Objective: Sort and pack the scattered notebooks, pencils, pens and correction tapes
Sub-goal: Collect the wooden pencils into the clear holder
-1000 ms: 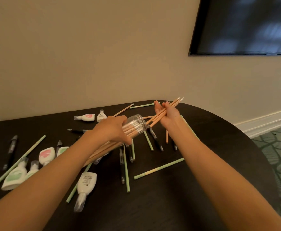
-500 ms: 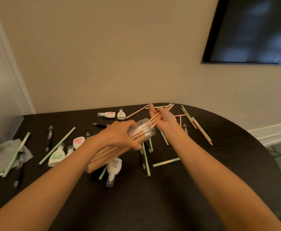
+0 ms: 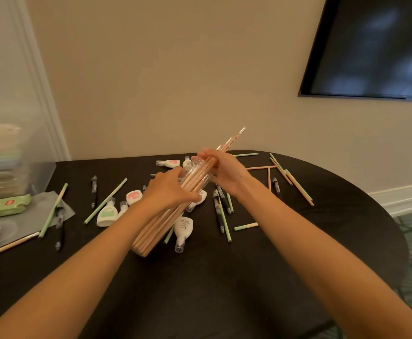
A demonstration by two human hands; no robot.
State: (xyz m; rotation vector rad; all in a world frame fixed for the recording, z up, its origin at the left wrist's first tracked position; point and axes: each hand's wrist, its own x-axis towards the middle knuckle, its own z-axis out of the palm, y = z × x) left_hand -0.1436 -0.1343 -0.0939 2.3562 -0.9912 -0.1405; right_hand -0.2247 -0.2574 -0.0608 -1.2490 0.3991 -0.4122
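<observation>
My left hand (image 3: 169,189) grips a clear plastic tube (image 3: 195,178), tilted up to the right and full of orange pencils (image 3: 158,228). My right hand (image 3: 224,171) holds a few more orange pencils (image 3: 234,139) at the tube's mouth, their eraser ends sticking up. On the dark table (image 3: 200,277) lie green pencils (image 3: 105,201), loose orange pencils (image 3: 268,176), black pens (image 3: 93,190) and white correction tapes (image 3: 184,228).
A clear plastic box (image 3: 6,152) with stacked notebooks stands at the left edge. In front of it lie a green carton (image 3: 3,206) and a grey sheet (image 3: 41,211). A dark screen (image 3: 371,45) hangs on the wall at upper right.
The view has swung left, showing the box. I have tipped the tube more upright. My right hand has brought its pencils against the tube's mouth.
</observation>
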